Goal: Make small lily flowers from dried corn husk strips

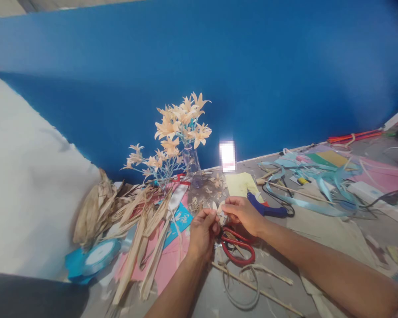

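My left hand [203, 226] has its thumb and fingers pinched on a small pale petal [214, 206]. Close beside it, the fingertips of my right hand [241, 213] are closed on another pale petal-like piece [220, 207]; whether the two pieces are joined I cannot tell. Just below both hands lie red-handled scissors [252, 255], their blades mostly hidden. A blue glue gun [272, 211] rests right behind my right hand. Beyond the hands, cream husk-like flowers [183, 118] stand in a clear vase [191, 164].
Dried husk strips [132, 269] and a blue ribbon roll [101, 257] lie at left. More flowers [155, 162] lean near the vase. At right are a tangled light-blue ribbon [325, 187] and a white power strip [378, 201]. A thin stick [258, 289] lies in front. A blue wall [268, 79] closes the back.
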`<state>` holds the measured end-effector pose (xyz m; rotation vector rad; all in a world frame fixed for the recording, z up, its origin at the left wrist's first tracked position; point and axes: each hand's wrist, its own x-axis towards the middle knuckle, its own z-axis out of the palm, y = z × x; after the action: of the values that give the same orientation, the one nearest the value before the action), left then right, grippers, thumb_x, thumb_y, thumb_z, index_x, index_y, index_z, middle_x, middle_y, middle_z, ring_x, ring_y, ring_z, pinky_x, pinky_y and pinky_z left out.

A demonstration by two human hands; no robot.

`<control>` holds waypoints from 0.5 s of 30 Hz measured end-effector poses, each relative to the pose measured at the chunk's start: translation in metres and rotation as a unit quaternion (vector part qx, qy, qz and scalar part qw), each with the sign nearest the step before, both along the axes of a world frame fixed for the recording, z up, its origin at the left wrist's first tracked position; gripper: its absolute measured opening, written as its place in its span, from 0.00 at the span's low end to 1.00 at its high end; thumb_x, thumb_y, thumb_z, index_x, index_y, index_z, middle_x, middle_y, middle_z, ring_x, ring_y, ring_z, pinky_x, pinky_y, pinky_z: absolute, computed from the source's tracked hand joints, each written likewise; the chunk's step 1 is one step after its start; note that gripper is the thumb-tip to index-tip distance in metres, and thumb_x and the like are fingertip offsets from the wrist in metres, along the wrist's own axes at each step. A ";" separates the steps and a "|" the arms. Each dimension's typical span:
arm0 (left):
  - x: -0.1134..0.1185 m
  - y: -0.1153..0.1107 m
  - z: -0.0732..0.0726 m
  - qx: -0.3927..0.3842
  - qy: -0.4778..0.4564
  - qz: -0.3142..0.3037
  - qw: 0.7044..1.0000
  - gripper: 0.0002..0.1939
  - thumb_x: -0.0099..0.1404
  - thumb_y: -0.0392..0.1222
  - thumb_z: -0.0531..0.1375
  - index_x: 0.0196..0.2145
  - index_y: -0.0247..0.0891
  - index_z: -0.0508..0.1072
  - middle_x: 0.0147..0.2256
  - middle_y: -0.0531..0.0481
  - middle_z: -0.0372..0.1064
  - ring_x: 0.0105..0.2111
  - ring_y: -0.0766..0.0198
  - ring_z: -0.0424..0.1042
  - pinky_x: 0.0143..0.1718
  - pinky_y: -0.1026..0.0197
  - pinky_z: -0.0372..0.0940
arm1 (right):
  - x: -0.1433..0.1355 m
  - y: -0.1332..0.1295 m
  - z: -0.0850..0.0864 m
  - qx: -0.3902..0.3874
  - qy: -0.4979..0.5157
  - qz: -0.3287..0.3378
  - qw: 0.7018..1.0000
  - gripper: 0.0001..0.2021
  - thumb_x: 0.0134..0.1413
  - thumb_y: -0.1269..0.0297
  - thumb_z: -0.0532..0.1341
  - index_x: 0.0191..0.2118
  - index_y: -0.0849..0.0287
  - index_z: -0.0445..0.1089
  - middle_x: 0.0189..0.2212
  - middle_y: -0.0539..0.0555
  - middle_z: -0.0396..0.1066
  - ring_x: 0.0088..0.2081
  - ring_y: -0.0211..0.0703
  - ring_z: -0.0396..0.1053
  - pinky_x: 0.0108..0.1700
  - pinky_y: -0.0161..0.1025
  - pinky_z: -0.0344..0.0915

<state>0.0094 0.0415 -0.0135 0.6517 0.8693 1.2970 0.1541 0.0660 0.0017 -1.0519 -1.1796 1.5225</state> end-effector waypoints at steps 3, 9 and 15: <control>-0.001 0.000 0.003 0.012 0.017 0.008 1.000 0.19 0.50 0.48 0.72 0.25 0.36 0.67 0.20 0.58 0.65 0.16 0.75 0.56 0.19 0.69 0.51 | 0.001 0.001 -0.002 -0.002 -0.006 -0.006 1.000 0.15 0.44 0.56 0.67 0.21 0.59 0.65 0.13 0.43 0.55 0.18 0.30 0.49 0.21 0.33 0.43; -0.003 -0.002 0.007 0.045 0.199 0.022 0.979 0.16 0.56 0.51 0.68 0.25 0.36 0.69 0.18 0.57 0.62 0.16 0.74 0.56 0.19 0.69 0.50 | 0.000 0.001 -0.004 -0.004 -0.008 -0.005 1.000 0.14 0.43 0.56 0.67 0.20 0.59 0.65 0.13 0.42 0.56 0.17 0.30 0.50 0.21 0.33 0.43; -0.003 -0.003 0.006 0.059 0.276 0.054 0.958 0.13 0.58 0.48 0.65 0.24 0.36 0.71 0.15 0.58 0.60 0.16 0.72 0.56 0.19 0.69 0.50 | -0.001 -0.001 -0.003 -0.021 0.013 0.019 1.000 0.14 0.42 0.55 0.68 0.22 0.59 0.66 0.14 0.43 0.58 0.18 0.30 0.50 0.21 0.33 0.42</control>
<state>0.0063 0.0390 -0.0073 1.1044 1.3012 1.2897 0.1531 0.0651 -0.0016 -1.0391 -1.1603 1.5910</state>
